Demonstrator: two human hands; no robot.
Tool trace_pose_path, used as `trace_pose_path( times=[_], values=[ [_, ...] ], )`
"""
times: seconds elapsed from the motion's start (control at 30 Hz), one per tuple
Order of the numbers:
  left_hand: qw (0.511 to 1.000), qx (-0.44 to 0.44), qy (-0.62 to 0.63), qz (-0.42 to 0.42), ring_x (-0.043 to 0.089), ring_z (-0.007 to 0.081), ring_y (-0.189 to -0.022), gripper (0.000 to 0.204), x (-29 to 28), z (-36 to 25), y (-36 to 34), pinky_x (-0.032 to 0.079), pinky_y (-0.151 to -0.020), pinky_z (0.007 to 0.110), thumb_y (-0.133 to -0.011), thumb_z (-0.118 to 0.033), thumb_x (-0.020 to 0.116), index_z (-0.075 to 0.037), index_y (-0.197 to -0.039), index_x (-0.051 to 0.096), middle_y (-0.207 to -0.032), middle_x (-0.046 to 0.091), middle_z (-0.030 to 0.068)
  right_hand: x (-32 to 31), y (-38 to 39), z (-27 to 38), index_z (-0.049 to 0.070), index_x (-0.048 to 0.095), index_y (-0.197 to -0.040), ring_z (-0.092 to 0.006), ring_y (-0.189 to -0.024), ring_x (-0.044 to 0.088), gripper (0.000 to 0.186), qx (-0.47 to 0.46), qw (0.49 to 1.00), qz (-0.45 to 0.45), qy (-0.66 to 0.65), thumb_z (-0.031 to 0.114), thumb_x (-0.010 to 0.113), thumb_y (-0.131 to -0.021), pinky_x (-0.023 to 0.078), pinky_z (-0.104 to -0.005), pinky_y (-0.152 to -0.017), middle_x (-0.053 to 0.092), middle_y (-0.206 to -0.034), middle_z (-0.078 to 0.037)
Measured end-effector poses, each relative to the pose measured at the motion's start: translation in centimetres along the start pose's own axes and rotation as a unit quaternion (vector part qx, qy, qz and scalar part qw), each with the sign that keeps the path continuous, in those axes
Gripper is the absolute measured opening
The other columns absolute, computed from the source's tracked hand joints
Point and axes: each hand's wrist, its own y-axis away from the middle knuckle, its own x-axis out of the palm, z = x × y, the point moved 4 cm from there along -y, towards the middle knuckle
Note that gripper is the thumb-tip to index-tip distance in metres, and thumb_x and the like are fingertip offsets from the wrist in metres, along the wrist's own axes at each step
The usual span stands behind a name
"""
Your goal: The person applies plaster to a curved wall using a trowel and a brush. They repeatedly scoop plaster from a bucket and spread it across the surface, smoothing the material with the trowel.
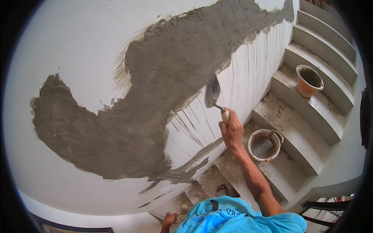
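My right hand (233,131) is wrapped round the pale handle of a pointed trowel (212,91). The trowel's grey blade points up at the wall, by the lower edge of a broad patch of wet grey mortar (155,81); whether it touches is hard to tell. Low in the view, my left hand (169,219) is closed beside my blue shirt. Next to its fingers shows a small yellowish-beige object (183,209), mostly too small and hidden to name. Thin grey drips run down the white wall (198,120) below the mortar.
A mortar-smeared bucket (265,145) with grey contents stands on a step right of my forearm. Higher on the stairs (295,116) is an orange bucket (309,80) coated in mortar. Dark railing bars (326,205) stand at lower right; a sandalled foot (222,190) shows below.
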Motion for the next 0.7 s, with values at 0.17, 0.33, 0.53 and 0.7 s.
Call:
trace_pose_path(
  times=[0.17, 0.33, 0.53, 0.7],
  values=[
    [0.994, -0.102, -0.023, 0.016, 0.059, 0.0215, -0.054, 0.029, -0.3, 1.1, 0.0, 0.052, -0.05, 0.036, -0.091, -0.023, 0.064, 0.004, -0.09, 0.072, -0.067, 0.063, 0.0102, 3.7, -3.1, 1.0, 0.007, 0.055, -0.121, -0.0331, -0.087, 0.065, 0.049, -0.007, 1.0, -0.025, -0.007, -0.003, 0.067, -0.074, 0.053, -0.0434, -0.071, 0.062, -0.103, -0.014],
    [0.985, -0.17, -0.01, 0.022, 0.06, 0.0228, -0.054, 0.026, -0.7, 0.5, 0.1, 0.054, -0.046, 0.037, -0.09, -0.02, 0.064, 0.005, -0.091, 0.071, -0.068, 0.062, 0.0113, 5.3, -4.6, 1.2, 0.006, 0.054, -0.121, -0.0337, -0.09, 0.065, 0.049, -0.025, 0.998, -0.053, 0.037, -0.002, 0.07, -0.075, 0.053, -0.0438, -0.07, 0.061, -0.102, -0.013],
    [0.996, -0.073, -0.043, 0.038, 0.059, 0.0231, -0.053, 0.028, -0.9, 4.3, -0.1, 0.054, -0.045, 0.038, -0.09, -0.02, 0.064, 0.007, -0.089, 0.069, -0.068, 0.062, 0.0125, 6.6, -2.3, 0.3, 0.007, 0.053, -0.12, -0.0351, -0.092, 0.065, 0.048, -0.032, 0.997, 0.008, 0.075, -0.001, 0.072, -0.076, 0.053, -0.0447, -0.07, 0.062, -0.104, -0.015],
    [0.997, 0.016, -0.071, 0.01, 0.058, 0.0216, -0.053, 0.03, -1.2, 3.2, -0.7, 0.052, -0.049, 0.036, -0.092, -0.023, 0.063, 0.006, -0.089, 0.07, -0.067, 0.063, 0.0119, 5.6, -2.0, 0.4, 0.006, 0.053, -0.116, -0.0335, -0.085, 0.066, 0.045, -0.041, 0.998, -0.005, 0.049, -0.002, 0.07, -0.076, 0.053, -0.0435, -0.067, 0.062, -0.097, -0.015]
  ],
)
